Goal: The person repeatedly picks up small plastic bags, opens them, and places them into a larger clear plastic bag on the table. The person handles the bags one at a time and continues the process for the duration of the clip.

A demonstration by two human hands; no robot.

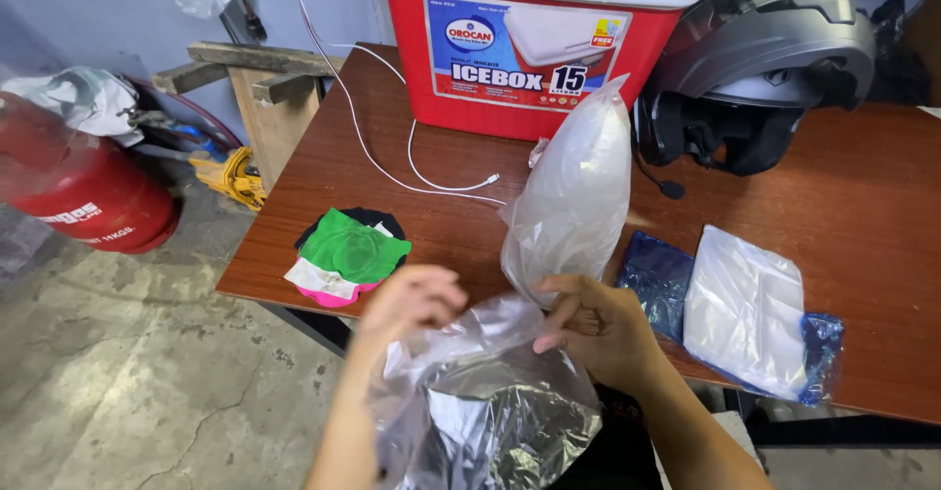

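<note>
Crumpled clear bag (pixel 490 402), nearest the camera, below the near table edge: both hands hold its top rim, the mouth pulled apart between them.

Left hand (pixel 412 299): fingers curled shut on the left side of the bag's rim; blurred.

Right hand (pixel 598 328): fingers pinched on the right side of the rim; its fingertips also touch the bottom of the inflated bag.

Inflated bag (pixel 573 196): clear plastic, puffed with air, standing upright on the table (pixel 863 196) just behind the right hand, top knotted or twisted, leaning slightly right.

Blue bag (pixel 659 279): dark, shiny, flat on the table just right of the inflated bag, partly under the white pack.

White pack (pixel 745 309): flat stack of pale plastic in a blue-edged wrapper, near the table's front edge, right of the hands.

Cloth pile (pixel 348 253): green piece on top, white, pink and black beneath; at the table's front left corner, left of the hands and apart from them.

Cable (pixel 392 171): white, runs down from the upper edge of view across the table, plug end lying free near the cooler.

Cooler (pixel 534 44): red body, white lid, at the table's back edge behind the inflated bag.

Helmet (pixel 760 73): grey, visor raised, right of the cooler and close beside it.

Gas cylinder (pixel 83 196): red, on the concrete floor at far left, a plastic bag draped over its top.

Wooden frame (pixel 260 88): rough planks beside the table's left end.
</note>
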